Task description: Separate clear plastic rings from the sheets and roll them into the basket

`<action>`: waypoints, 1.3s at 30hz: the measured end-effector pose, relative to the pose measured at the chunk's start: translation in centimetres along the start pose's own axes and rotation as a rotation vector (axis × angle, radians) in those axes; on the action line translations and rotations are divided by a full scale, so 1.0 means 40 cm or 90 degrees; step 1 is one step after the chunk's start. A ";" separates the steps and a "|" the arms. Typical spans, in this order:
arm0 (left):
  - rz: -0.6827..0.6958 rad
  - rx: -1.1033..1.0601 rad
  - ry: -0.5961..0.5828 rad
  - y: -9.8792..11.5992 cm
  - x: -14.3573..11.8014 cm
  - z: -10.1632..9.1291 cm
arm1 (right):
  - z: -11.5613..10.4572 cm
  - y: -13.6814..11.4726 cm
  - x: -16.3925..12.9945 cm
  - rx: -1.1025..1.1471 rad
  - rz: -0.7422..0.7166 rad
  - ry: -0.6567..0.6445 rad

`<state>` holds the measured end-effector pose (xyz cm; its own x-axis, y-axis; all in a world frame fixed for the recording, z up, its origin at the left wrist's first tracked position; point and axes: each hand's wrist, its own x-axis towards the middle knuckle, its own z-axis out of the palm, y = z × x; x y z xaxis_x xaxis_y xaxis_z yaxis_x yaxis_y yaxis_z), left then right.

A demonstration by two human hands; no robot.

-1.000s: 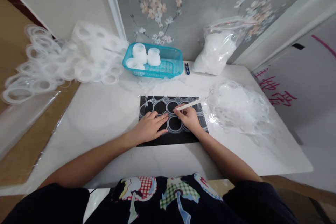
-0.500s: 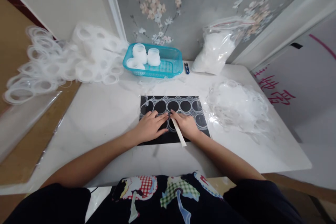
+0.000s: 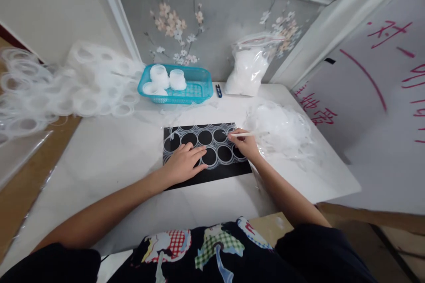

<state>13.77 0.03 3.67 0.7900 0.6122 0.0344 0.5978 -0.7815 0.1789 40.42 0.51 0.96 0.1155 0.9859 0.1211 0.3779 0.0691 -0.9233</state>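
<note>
1. The right hand grips a thin white stick, fingers curled shut round its near end. Half a second ago the stick pointed back toward the person's body; now it lies level, its free end pointing away to the right over the clear pile.
2. The left hand lies flat and open, fingers spread, holding nothing; it presses on the clear film sheet of rings as it did before, just left of the right hand.
3. The right hand has shifted from beside the left fingertips to the sheet's far right rings, so the work seems to have passed to another ring in the row.
4. The sheet lies on a black mat under both hands, on the white counter.
5. Just right of the right hand sits a heap of loose clear film scraps.
6. Beyond the hands: a turquoise basket with white jars, small blue snips, and a plastic bag of white pieces.
7. Far left of the left hand, stacked white ring sheets.
8. The view has tilted rightward, showing more of a board with pink writing.
</note>
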 end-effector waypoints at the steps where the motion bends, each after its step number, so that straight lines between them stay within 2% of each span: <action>1: 0.023 0.010 0.000 0.011 0.012 -0.003 | 0.009 0.009 -0.012 0.018 0.023 -0.015; 4: 0.065 0.038 -0.011 0.040 0.052 -0.006 | 0.030 0.017 -0.022 0.048 0.051 -0.038; 9: 0.048 0.045 -0.027 0.057 0.097 0.010 | 0.047 0.011 -0.018 0.013 0.026 -0.041; 15: 0.045 0.016 -0.037 0.048 0.093 0.030 | 0.053 0.010 -0.024 -0.003 0.021 -0.023; 25: 0.039 0.027 -0.032 0.048 0.085 0.037 | 0.058 0.016 -0.029 0.009 0.016 -0.013; 32: 0.041 0.032 -0.028 0.049 0.081 0.038 | 0.061 0.025 -0.031 -0.040 -0.007 -0.003; 37: 0.055 0.017 -0.016 0.045 0.086 0.037 | 0.079 0.025 -0.066 -0.187 -0.110 -0.023; 39: 0.057 0.018 -0.015 0.045 0.088 0.036 | 0.067 0.024 -0.053 -0.245 -0.152 -0.010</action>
<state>17.82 0.59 2.70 0.8431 0.5372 0.0256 0.5282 -0.8360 0.1485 38.08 -1.10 -1.14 -0.0291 0.9514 0.3066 0.7063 0.2366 -0.6672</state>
